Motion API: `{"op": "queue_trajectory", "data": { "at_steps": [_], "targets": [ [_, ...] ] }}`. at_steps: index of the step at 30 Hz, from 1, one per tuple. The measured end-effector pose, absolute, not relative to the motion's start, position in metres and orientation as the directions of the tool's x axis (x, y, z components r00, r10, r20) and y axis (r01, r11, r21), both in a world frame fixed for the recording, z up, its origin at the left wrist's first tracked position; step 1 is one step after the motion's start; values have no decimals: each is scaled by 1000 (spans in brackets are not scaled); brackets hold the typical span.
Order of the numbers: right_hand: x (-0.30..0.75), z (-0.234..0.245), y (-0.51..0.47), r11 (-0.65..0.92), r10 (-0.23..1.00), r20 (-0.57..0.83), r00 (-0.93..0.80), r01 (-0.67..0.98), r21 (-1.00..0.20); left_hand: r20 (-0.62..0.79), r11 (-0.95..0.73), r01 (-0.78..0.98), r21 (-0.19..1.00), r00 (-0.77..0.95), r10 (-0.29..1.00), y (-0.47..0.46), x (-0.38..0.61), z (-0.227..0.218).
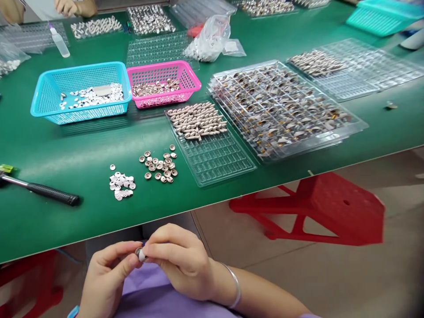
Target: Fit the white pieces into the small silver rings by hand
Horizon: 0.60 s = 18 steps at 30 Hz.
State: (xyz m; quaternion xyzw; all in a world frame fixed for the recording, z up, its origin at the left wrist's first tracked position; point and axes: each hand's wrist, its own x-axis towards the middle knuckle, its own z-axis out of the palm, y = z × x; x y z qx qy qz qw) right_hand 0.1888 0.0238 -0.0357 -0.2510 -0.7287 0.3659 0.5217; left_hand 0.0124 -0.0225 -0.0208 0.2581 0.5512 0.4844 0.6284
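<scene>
Best done, I'd judge, with the cup steady and the white disc square to it, light fingertip pressure. Left hand pinches the cup, thumb against finger; right hand pinches the disc, no slack in either. Both pieces sit off the table edge, before the shirt. Left comes in from 7 o'clock, right from 4, fingertips meeting. Loose discs at 11, loose cups between 12 and 1.
</scene>
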Motion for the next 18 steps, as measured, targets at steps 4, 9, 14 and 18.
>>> {"op": "queue_trajectory", "data": {
  "at_steps": [4,9,14,18],
  "targets": [
    [187,-36,21,646,726,602,-332,30,-762,-460,399,-321,859,-140,877,-26,11,-21],
    [185,-37,20,649,720,609,-332,16,-760,-434,377,-319,870,-131,891,-29,9,-25],
    [184,-38,20,657,710,616,-342,9,-753,-372,328,-257,909,-144,917,-31,6,-29],
    [184,-39,19,652,711,611,-348,1,-758,-288,266,-150,952,-151,946,-33,1,-31]
  ]
}}
